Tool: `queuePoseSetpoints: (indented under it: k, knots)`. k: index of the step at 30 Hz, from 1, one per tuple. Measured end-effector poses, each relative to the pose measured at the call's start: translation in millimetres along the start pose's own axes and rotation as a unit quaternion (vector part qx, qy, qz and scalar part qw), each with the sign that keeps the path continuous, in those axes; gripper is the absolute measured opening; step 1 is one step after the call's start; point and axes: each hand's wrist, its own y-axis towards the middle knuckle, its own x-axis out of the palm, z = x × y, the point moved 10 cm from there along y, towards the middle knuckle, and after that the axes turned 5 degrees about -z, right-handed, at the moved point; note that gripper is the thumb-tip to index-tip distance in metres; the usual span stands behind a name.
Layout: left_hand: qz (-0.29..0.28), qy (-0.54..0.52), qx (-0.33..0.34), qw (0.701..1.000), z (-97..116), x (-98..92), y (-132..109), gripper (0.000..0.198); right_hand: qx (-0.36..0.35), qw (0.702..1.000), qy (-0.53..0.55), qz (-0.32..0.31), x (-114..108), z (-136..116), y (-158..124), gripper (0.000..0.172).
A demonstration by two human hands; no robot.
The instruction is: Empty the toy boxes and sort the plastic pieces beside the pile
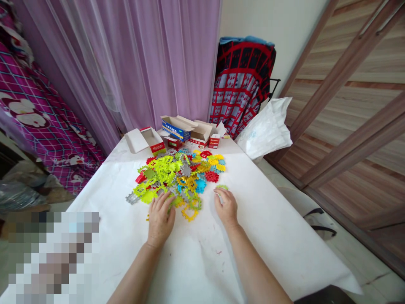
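A heaped pile of flat plastic interlocking building pieces with notched edges lies on the white-covered table; they are lime green, yellow, red, blue and grey. My left hand rests palm down at the pile's near left edge, fingers apart over green pieces. Right of the pile, my right hand is on the tabletop with its fingers loosely bent and the thumb apart. One green piece shows just beyond those fingers; whether they touch it is not clear. A yellow ring-shaped piece lies between my hands.
Behind the pile stand opened cardboard boxes, among them a blue box and a red-and-white box. A white bag is at the far right corner. Purple curtains hang behind, and a wooden wardrobe is to the right.
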Motion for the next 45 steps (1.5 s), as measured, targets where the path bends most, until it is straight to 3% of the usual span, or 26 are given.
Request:
queuePoseSetpoints:
  k: [2, 5, 9, 13, 18, 23, 29, 32, 35, 39, 42, 45]
  knots:
    - [0.026, -0.022, -0.009, 0.999, -10.8, -9.3, 0.8, 0.027, 0.052, 0.995, -0.080, 0.010, -11.7, 25.5, 5.0, 0.031]
    - [0.065, -0.061, -0.040, 0.995, -30.2, -22.9, 3.3, 0.024, 0.084, 0.982, -0.167, -0.035, -9.3, 42.1, 12.2, 0.042]
    - [0.094, -0.138, -0.138, 0.976, -61.7, -28.0, 1.5, 0.026, 0.030, 0.981, -0.166, -0.091, 8.7, 28.8, 15.6, 0.032]
    - [0.097, -0.216, -0.236, 0.942, -83.8, -18.9, -6.7, 0.027, -0.002, 0.992, -0.091, -0.092, 14.6, 9.3, 8.6, 0.045]
    - [0.108, -0.256, -0.286, 0.917, -91.1, -17.0, -12.7, 0.030, -0.058, 0.988, 0.009, -0.144, 26.1, -13.7, -2.5, 0.054]
    - [0.117, -0.257, -0.299, 0.912, -91.5, -19.9, -13.5, 0.027, 0.039, 0.996, 0.039, -0.073, 9.3, 16.7, -0.9, 0.030]
    - [0.103, -0.266, -0.304, 0.909, -96.5, -12.9, -14.0, 0.028, -0.017, 0.981, -0.020, -0.194, 23.3, -13.0, -10.4, 0.036]
    - [0.099, -0.274, -0.308, 0.906, -100.7, -8.5, -15.4, 0.030, -0.013, 0.981, -0.037, -0.190, 22.9, -17.5, -11.9, 0.036]
    - [0.091, -0.283, -0.310, 0.903, -103.2, -5.4, -16.0, 0.031, 0.009, 0.989, -0.053, -0.138, 15.0, -2.6, -7.7, 0.036]
    - [0.083, -0.279, -0.328, 0.899, -104.9, -4.8, -17.0, 0.032, 0.059, 0.991, -0.089, -0.080, 0.3, 37.5, 2.4, 0.038]
    - [0.079, -0.266, -0.343, 0.898, -105.5, -5.7, -17.5, 0.035, 0.061, 0.992, -0.077, -0.082, -5.7, 61.2, 10.6, 0.042]
    - [0.077, -0.265, -0.349, 0.895, -105.4, -6.6, -17.5, 0.037, 0.021, 0.993, -0.053, -0.101, -7.4, 69.3, 15.5, 0.052]
